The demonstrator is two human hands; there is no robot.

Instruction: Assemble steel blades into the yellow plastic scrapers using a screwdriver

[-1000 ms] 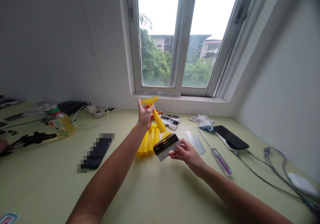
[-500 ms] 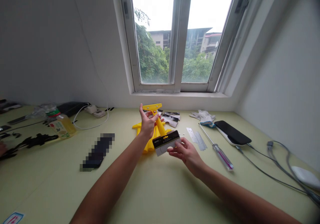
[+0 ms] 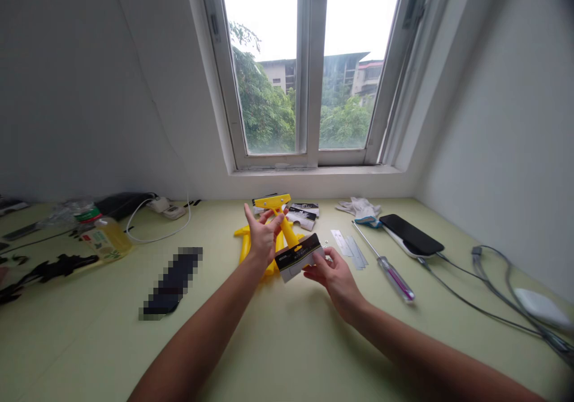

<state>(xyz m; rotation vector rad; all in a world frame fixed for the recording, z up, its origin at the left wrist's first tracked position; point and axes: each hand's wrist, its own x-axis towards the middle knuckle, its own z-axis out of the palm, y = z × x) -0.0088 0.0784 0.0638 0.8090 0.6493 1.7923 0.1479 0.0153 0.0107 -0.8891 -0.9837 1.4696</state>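
Note:
A yellow scraper (image 3: 287,230) is in my left hand (image 3: 262,239), gripped near the neck with its wide head up and its handle slanting down to the right. My left index finger stands apart from the head. My right hand (image 3: 334,279) pinches a black-and-white cardboard header card (image 3: 299,259) by its right end. The card lies across the lower end of the handle and hides it; I cannot tell whether the handle goes into it. Behind and below, more yellow scrapers (image 3: 244,245) lie in a pile, partly covered by my left hand.
Further cards (image 3: 301,216) lie behind the pile. To the right are flat metal blades (image 3: 356,253), a screwdriver (image 3: 396,279), white gloves (image 3: 359,205) and a phone (image 3: 411,234) with cables. At left are a blurred-out dark object (image 3: 173,282) and a bottle (image 3: 105,237).
My left index finger has come away from the scraper's head, and the scraper sits slightly lower. The card has tilted a little more in my right hand. The whole view has shifted slightly.

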